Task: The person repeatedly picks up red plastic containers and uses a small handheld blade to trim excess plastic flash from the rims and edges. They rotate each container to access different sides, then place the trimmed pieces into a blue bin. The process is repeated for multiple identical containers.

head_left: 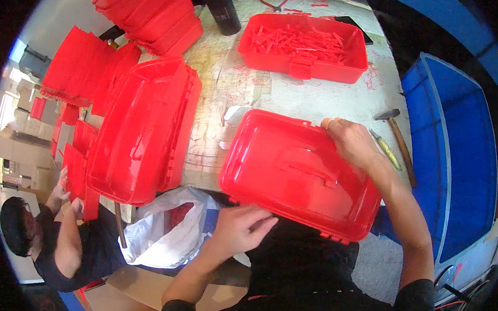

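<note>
A red plastic box lid (311, 177), rectangular with rounded corners, lies tilted across the table's near edge in front of me. Its surface is glossy, and hinge-like tabs show along the near edge. My right hand (351, 140) is closed over its far edge, with an orange-yellow cover on one fingertip. Beside the lid's near left edge is my left hand (241, 230), thumb apart from the stretched fingers; whether they touch the lid is hard to tell. Beyond the lid stands a red box (301, 67) full of thin red plastic scraps (303, 42).
Stacked red trays (141, 130) stand at left, with more stacks behind. A hammer (400, 143) and yellow-handled cutter (388, 151) lie near a blue crate (439, 163). Pliers (275, 6) and a black tumbler (220, 9) are farther back. A co-worker (70, 230) handles red parts at left.
</note>
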A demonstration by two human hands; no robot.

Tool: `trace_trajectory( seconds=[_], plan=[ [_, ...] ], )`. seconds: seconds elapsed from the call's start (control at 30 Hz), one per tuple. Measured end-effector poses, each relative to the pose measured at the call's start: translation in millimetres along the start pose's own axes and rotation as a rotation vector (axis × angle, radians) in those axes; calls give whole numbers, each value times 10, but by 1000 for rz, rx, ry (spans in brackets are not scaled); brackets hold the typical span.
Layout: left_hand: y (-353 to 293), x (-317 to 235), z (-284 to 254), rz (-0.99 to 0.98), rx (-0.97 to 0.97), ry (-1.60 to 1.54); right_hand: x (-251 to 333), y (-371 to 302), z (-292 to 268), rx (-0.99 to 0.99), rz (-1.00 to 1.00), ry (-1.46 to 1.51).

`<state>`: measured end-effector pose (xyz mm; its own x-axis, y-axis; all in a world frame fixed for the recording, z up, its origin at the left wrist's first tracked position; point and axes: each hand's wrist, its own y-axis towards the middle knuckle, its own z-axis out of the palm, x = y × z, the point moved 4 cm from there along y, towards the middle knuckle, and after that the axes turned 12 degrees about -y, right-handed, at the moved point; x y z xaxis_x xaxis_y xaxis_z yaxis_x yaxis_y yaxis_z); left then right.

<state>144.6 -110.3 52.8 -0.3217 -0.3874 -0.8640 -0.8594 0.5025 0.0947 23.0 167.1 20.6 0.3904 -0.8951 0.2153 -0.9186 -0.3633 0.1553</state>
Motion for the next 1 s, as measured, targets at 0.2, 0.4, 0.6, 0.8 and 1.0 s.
trace_trajectory(
  seconds=[0.2,0.4,0.6,0.8,1.0],
  plan=[
    [81,343,265,-8,164,405,14,346,126,24,-62,18],
    [113,216,177,318,-146,252,279,389,-812,-287,-104,-124],
    [-1259,1347,-679,-399,-222,401,837,-218,-249,-159,-313,-724],
    [-2467,2618,-1678,-760,16,405,1374,-911,368,47,-357,-29],
    [-2001,2428,-952,-592,-44,519,1501,-1190,381,213,-123,119]
  ],
)
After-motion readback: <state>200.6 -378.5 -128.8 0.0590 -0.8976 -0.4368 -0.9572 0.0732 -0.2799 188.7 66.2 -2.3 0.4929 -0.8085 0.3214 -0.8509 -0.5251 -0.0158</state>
